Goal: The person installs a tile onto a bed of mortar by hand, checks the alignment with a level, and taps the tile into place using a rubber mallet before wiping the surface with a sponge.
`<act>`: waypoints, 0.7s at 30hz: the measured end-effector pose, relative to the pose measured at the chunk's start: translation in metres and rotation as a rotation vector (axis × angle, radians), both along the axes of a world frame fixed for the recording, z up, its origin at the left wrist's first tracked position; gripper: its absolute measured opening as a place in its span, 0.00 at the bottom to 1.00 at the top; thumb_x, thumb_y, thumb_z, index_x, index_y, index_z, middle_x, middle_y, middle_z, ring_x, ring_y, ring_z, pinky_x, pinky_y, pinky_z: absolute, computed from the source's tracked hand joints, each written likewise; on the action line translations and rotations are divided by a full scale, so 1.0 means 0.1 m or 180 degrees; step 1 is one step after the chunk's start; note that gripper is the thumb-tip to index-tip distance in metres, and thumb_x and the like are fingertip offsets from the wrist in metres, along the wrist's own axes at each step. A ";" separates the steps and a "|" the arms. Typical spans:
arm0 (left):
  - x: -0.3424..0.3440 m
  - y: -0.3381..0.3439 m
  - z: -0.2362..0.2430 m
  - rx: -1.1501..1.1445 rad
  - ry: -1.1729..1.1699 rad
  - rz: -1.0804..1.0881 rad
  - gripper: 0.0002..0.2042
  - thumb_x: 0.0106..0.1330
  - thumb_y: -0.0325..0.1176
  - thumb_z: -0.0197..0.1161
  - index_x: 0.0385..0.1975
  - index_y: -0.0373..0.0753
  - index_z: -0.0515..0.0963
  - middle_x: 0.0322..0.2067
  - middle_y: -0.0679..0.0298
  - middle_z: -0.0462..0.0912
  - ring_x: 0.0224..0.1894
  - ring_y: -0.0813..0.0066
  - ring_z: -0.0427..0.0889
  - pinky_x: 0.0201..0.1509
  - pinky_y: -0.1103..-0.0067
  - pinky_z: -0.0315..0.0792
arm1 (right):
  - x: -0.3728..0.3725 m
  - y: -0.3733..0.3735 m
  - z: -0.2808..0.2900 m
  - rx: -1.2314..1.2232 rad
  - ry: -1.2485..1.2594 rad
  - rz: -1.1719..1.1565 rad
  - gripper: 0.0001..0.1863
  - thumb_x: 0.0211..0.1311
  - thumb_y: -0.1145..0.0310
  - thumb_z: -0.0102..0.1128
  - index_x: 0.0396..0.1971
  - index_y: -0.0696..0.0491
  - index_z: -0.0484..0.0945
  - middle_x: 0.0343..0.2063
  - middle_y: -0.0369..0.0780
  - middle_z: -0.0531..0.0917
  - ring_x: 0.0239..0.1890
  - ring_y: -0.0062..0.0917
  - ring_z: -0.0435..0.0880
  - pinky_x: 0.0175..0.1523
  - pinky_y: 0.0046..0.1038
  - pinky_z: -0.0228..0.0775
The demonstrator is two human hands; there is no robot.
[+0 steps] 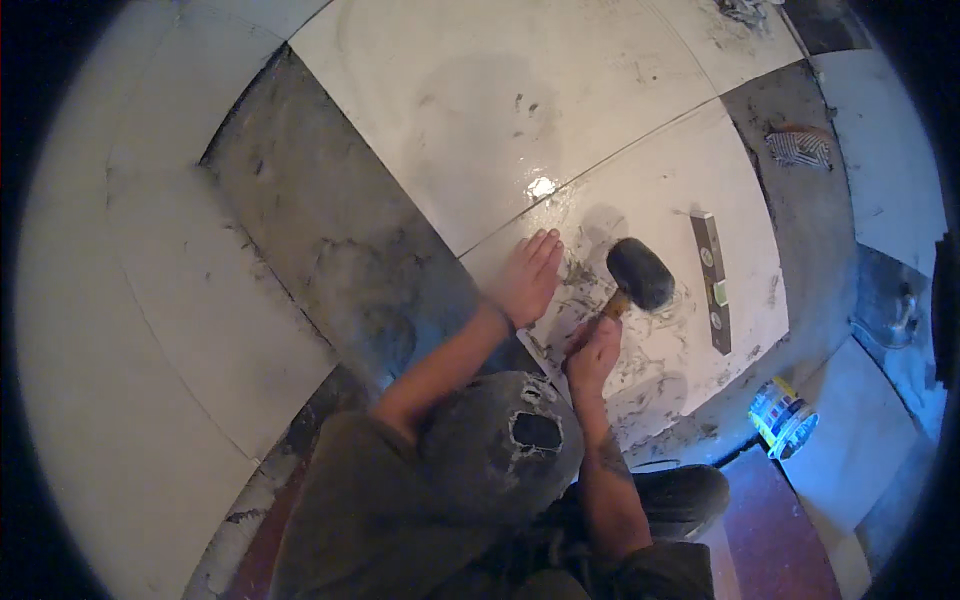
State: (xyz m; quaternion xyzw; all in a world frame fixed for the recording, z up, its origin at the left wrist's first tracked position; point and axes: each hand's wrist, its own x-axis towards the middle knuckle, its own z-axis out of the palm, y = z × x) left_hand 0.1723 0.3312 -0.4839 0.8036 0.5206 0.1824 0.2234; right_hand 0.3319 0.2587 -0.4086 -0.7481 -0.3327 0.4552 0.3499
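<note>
Working over a broad, pale, smeared floor tile (680,180) — best to tap flat and evenly, then check with the slim, dark-grey, bar-shaped spirit level (710,265) lying toward its right edge. Gripping a black-headed, wooden-handled mallet (640,274) above the tile, right hand (595,352) curled tight around it; resting the left hand (524,281), flat and empty, by the left edge — ideally well clear of blows. Cannot make out mallet-to-tile contact, the tile's underside, or any reading in the small green vial (720,293).
</note>
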 end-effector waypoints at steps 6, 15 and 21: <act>0.02 -0.02 0.04 0.0047 0.0002 0.0048 0.28 0.67 0.34 0.58 0.64 0.24 0.66 0.68 0.41 0.66 0.71 0.44 0.64 0.75 0.54 0.58 | 0.07 -0.07 -0.15 0.0113 -0.0522 0.0285 0.26 0.81 0.50 0.42 0.37 0.59 0.76 0.23 0.45 0.78 0.25 0.30 0.77 0.32 0.34 0.69; 0.06 0.05 0.23 -0.0443 0.0272 0.0195 0.34 0.69 0.43 0.61 0.69 0.26 0.62 0.73 0.39 0.56 0.74 0.39 0.57 0.77 0.52 0.53 | 0.72 0.44 0.06 -0.0244 -0.0986 0.1565 0.29 0.80 0.46 0.44 0.27 0.57 0.73 0.15 0.38 0.73 0.17 0.23 0.73 0.25 0.29 0.67; 0.01 0.20 0.60 -0.0809 0.1531 0.0403 0.43 0.69 0.53 0.59 0.74 0.29 0.53 0.76 0.39 0.48 0.78 0.38 0.48 0.77 0.47 0.47 | 1.31 0.63 0.65 -0.0994 -0.0493 0.1982 0.34 0.76 0.40 0.46 0.33 0.61 0.77 0.22 0.48 0.80 0.25 0.40 0.82 0.36 0.40 0.74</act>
